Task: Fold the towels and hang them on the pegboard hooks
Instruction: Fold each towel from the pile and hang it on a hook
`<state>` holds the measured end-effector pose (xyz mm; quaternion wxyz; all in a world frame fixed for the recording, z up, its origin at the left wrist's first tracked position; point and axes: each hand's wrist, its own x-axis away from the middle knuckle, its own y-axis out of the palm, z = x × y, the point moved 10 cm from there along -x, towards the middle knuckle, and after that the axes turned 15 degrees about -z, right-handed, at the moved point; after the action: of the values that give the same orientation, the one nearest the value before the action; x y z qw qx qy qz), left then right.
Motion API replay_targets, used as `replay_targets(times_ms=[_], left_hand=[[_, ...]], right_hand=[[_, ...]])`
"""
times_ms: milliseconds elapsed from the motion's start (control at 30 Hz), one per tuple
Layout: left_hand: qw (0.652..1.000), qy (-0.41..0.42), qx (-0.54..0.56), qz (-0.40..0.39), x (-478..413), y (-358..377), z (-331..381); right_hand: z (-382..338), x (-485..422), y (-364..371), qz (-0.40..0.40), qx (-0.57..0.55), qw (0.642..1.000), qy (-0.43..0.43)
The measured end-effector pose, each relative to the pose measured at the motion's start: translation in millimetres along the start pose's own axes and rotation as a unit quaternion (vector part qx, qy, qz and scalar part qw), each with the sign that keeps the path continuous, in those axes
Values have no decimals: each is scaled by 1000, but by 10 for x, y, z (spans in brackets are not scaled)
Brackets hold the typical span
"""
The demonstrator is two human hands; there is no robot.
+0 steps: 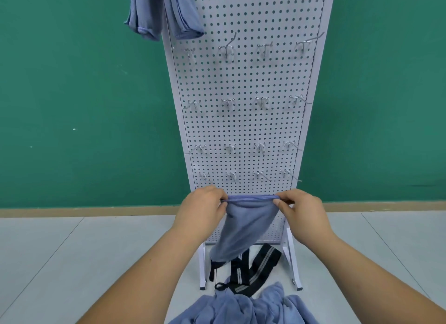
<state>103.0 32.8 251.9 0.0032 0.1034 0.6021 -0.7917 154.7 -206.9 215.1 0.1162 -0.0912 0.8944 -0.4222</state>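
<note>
Both top corners of blue towel (243,227) pinched, left hand (202,210) on one, right hand (301,212) on other, white pegboard (241,126) behind, towel pile (241,309) below

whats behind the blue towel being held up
The lower pegboard and its white stand leg show around the held towel. A black striped strap lies on the floor past its bottom end. The board's part directly behind the cloth is covered.
</note>
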Motion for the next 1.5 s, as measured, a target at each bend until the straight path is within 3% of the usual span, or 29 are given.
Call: replay_targets(times_ms=[300, 467, 567, 667, 833, 967, 1200, 1367, 1500], left_hand=[[985, -60, 162, 10, 5, -8, -228], [998, -47, 22, 24, 15, -15, -98], [992, 46, 97, -62, -24, 151, 117], [971, 70, 186, -130, -25, 274, 241], [960, 67, 262, -70, -36, 114, 234], [935, 44, 351, -22, -36, -61, 103], [878, -26, 476, 48, -2, -157, -381], [861, -110, 492, 74, 61, -65, -741], [850, -161, 494, 88, 96, 9, -936]], right_hand=[[-40, -25, 18, -45, 9, 999, -7], [-190, 9, 140, -92, -72, 992, -38], [-392, 73, 219, -127, -140, 978, -84], [-529, 123, 302, -154, -150, 970, -111], [-418, 124, 418, -214, -182, 954, -107], [-69, 153, 617, -293, -75, 951, -69], [436, 123, 552, -324, 47, 945, 3], [500, 105, 243, -290, -118, 949, 29], [450, 85, -58, -205, -299, 931, 29]])
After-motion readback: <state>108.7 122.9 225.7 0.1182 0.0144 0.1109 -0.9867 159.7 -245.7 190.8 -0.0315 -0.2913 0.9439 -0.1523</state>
